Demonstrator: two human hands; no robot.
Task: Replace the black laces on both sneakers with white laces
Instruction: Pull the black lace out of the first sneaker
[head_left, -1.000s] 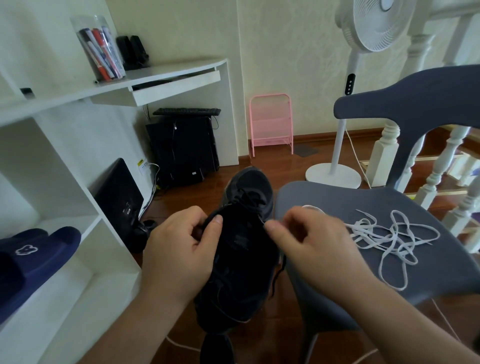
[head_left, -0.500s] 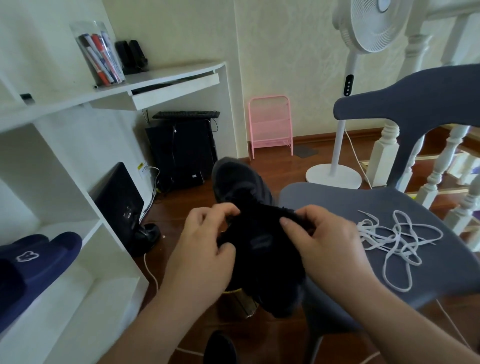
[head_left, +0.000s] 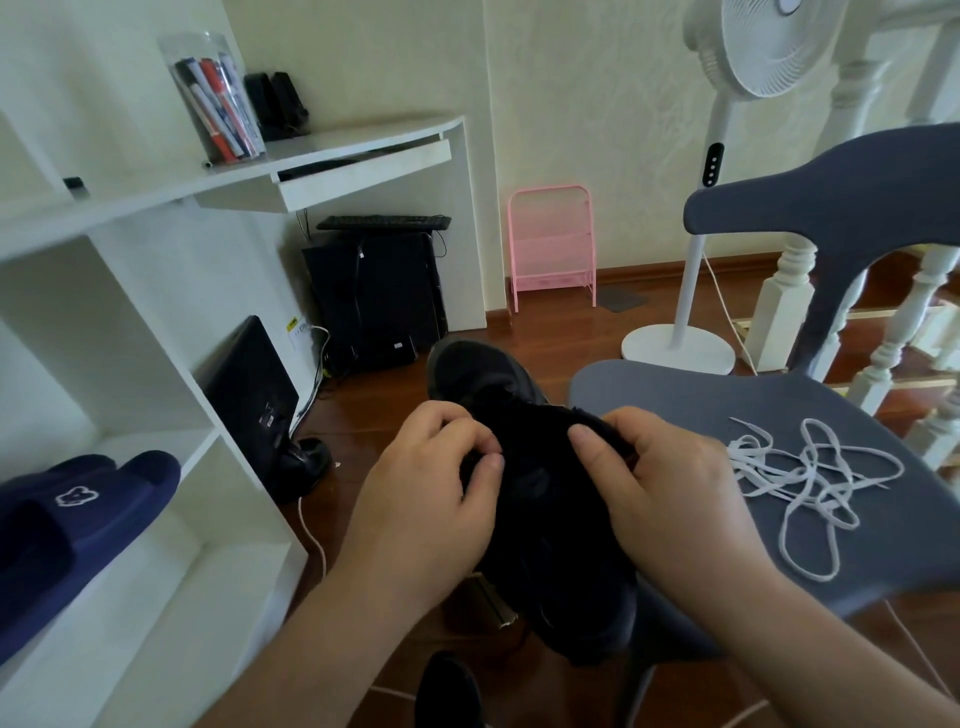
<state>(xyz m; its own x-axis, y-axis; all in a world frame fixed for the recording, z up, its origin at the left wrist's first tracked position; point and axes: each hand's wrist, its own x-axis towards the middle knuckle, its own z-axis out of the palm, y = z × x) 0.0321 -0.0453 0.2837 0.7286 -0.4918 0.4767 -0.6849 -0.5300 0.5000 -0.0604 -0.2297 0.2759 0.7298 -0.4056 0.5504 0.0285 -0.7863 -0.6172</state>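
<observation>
Early stage, I judge. Sneaker (head_left: 540, 499) held up between both hands; left hand (head_left: 431, 499) and right hand (head_left: 670, 493) pinch at its dark throat, laces indistinct there. White laces (head_left: 810, 478) lie unused on chair (head_left: 909, 540), just right of right hand.

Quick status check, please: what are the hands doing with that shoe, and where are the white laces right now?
Left hand and right hand both gripping the black sneaker, fingers at its lacing. White laces loose on the grey chair, untouched. Nothing in the way.
</observation>
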